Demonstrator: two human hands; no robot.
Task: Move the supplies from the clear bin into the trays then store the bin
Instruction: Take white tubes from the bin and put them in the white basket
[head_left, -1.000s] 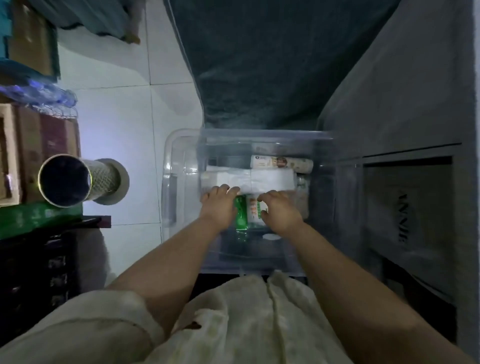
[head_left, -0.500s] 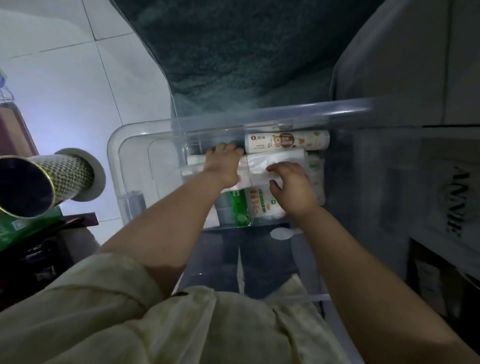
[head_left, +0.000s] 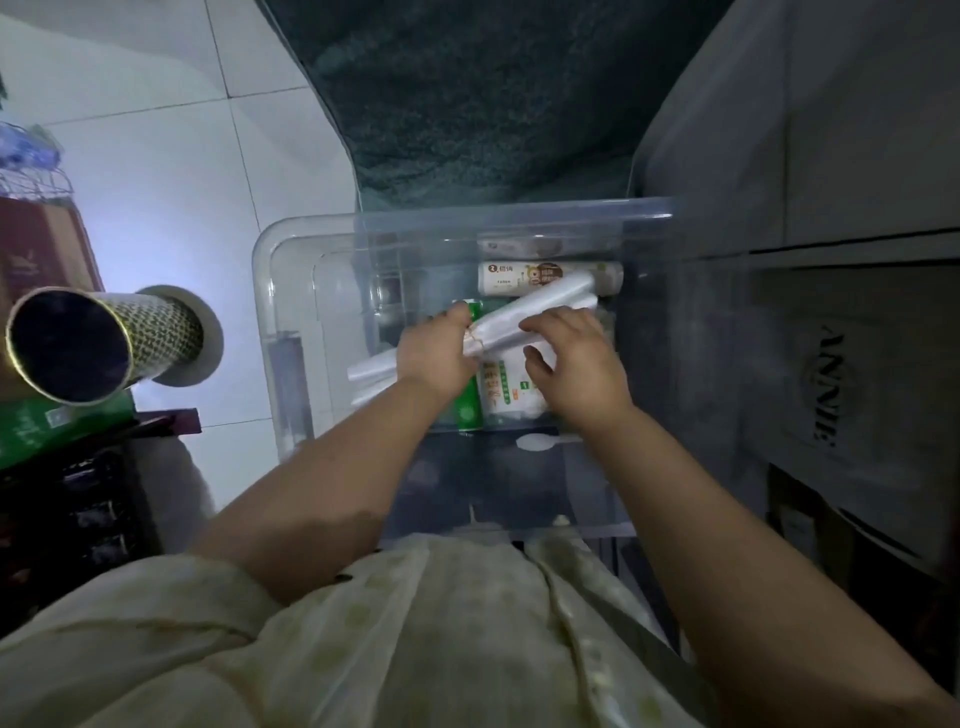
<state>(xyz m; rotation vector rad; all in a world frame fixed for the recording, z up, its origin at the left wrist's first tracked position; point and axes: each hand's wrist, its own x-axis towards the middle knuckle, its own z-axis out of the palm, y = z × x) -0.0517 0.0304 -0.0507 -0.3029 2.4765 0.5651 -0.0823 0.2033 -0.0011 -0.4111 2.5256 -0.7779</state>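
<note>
Bin, clear plastic, sits on the floor right in front of us, its far end over a dark rug; both our arms reach down into it

Our left hand is closed round a bag roll of clear film, fingers wrapped over it near the middle, so one end of the roll sticks out to the left past the wrist. Our right hand holds the same roll further along, fingers curled over the top and thumb tucked beneath. The roll lies tilted, its right end higher and reaching toward the bin's far side

Under the roll we see a white pack with green print and a green pack just beside it, on its left. A printed roll lies across the far side of the bin, and the raised end of the bag roll crosses in front of it. A small white spoon lies on the bin's bottom, nearer to us than the packs

White tiles cover the floor to the left, lit pale. There a patterned tube lies on its side with its dark open mouth toward us, resting on a green carton. To the right stands a grey cabinet, and on its lower shelf a box marked ANNIE. The room is dim
</note>
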